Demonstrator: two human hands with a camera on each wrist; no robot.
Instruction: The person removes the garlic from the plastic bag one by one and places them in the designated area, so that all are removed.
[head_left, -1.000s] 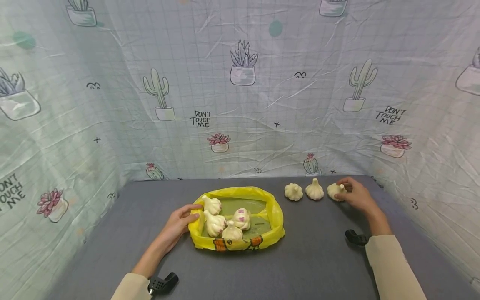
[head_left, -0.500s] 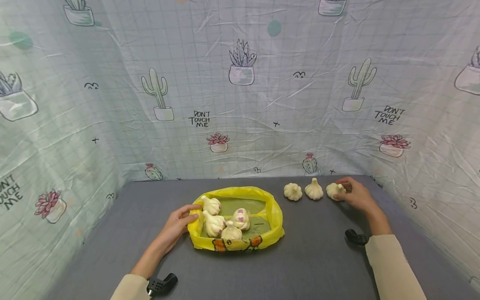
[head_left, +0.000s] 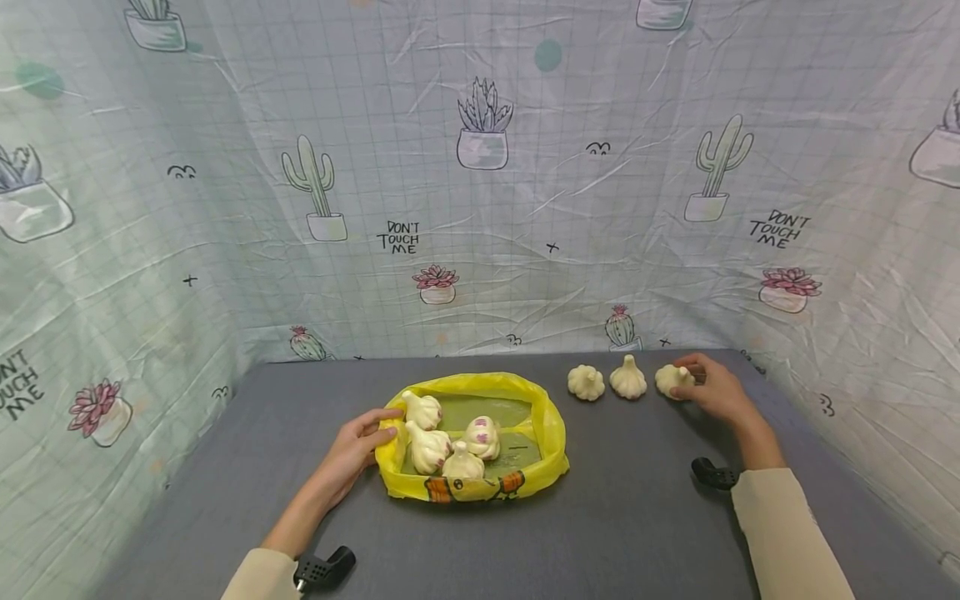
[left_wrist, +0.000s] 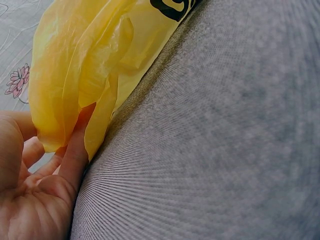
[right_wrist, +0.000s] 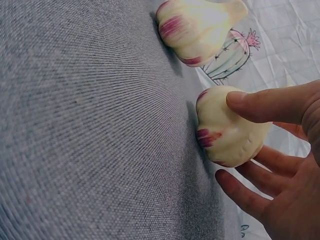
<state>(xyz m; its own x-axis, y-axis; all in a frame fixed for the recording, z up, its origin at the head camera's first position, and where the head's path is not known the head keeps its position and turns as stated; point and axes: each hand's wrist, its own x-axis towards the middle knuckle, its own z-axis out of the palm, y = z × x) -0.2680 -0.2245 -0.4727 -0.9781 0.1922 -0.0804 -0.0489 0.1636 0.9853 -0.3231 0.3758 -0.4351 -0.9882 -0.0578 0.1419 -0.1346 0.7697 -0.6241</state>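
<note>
The left hand (head_left: 348,450) pinches the left rim of an open yellow plastic bag (head_left: 556,437) holding four cream garlic bulbs (head_left: 430,452); well apart from it, the right hand (head_left: 722,395) grips a rounded, purple-streaked cream bulb (head_left: 670,381) between thumb and fingers; this sits toward the grey bench's (head_left: 615,533) far right, beside two similar bulbs (head_left: 628,380).
</note>
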